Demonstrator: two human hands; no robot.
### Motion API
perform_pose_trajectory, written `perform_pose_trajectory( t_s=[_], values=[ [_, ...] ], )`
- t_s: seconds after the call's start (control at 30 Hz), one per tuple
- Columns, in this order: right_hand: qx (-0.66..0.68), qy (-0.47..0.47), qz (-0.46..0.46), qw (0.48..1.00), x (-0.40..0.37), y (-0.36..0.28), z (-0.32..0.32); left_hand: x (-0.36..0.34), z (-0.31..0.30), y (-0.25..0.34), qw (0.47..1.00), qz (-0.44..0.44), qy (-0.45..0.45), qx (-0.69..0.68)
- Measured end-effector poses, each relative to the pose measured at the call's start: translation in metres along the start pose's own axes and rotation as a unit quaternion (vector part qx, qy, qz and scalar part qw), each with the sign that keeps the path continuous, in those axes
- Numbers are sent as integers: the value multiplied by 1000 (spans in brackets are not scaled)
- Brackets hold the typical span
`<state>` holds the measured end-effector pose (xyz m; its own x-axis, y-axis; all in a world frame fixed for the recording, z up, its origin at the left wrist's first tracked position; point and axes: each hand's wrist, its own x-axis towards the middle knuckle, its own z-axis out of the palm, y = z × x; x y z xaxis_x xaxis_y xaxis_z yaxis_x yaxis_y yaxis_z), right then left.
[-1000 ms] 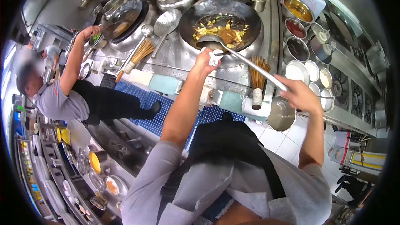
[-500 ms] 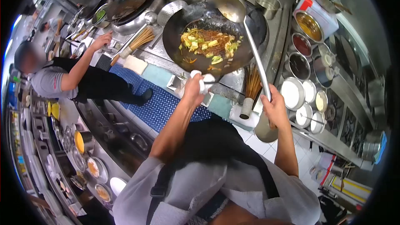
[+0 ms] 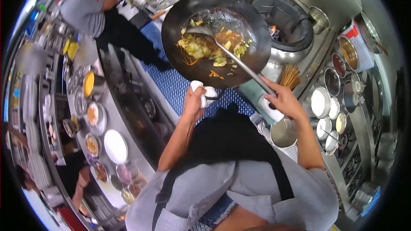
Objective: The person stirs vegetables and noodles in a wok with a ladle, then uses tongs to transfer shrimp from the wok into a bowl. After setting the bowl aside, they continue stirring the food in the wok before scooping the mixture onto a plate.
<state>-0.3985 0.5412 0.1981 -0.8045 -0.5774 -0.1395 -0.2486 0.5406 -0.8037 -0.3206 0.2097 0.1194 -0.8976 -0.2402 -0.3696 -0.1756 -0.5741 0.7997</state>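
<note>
My left hand (image 3: pixel 195 104) is closed around a folded white cloth (image 3: pixel 204 93) at the near handle of a large black wok (image 3: pixel 252 64). Cabbage pieces, carrot shreds and browned noodle-like strands form the stir-fry (image 3: pixel 195 48) inside it. The wok is off to the left of the stove burner (image 3: pixel 298 42), whose opening shows a small flame. In my right hand (image 3: pixel 287 101) is the long metal handle of a ladle (image 3: pixel 244 65). Its bowl rests among the food on the wok's left side, partly covering it.
A bamboo brush (image 3: pixel 290 76) and a metal pot (image 3: pixel 283 132) are near my right hand. Seasoning containers (image 3: pixel 320 102) line the right. Plated food (image 3: pixel 93 114) and a white plate (image 3: pixel 115 146) stand on the left counter. A co-worker (image 3: pixel 83 15) stands at the upper left.
The wok has moved left off the burner, uncovering it. The ladle has swung down from above the wok's rim into the food. My view has turned toward the left counter.
</note>
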Motion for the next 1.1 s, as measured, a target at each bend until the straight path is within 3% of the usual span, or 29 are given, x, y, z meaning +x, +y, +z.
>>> perform_pose_trajectory(
  t_s=[0.03,0.13,0.27,0.33,0.43,0.53,0.63,0.67,0.7,0.83,1.1],
  values=[
    [-7,15,-15,1000,-6,-13,5,-20,-2,9,999,11,37,-9],
    [-35,18,63,997,-3,-49,23,-56,-44,3,997,30,64,-28],
    [-122,45,-14,991,20,-68,67,-98,-75,11,987,70,126,-77],
    [-166,8,5,986,30,-80,102,-113,-82,22,980,89,155,-93],
    [46,-111,33,992,23,-100,157,-113,-96,23,968,126,203,-78],
    [245,-282,133,918,10,-149,181,-105,-119,21,944,183,274,22],
    [397,-386,224,802,14,-164,188,-135,-134,32,925,174,335,-27],
    [430,-416,251,761,19,-165,190,-144,-152,23,919,177,352,14],
    [448,-463,233,728,26,-163,193,-157,-162,17,917,176,356,-31],
    [428,-548,240,678,52,-176,196,-214,-168,7,894,169,389,-147],
    [349,-678,201,614,128,-221,205,-258,-135,6,790,267,527,-168]
  ],
)
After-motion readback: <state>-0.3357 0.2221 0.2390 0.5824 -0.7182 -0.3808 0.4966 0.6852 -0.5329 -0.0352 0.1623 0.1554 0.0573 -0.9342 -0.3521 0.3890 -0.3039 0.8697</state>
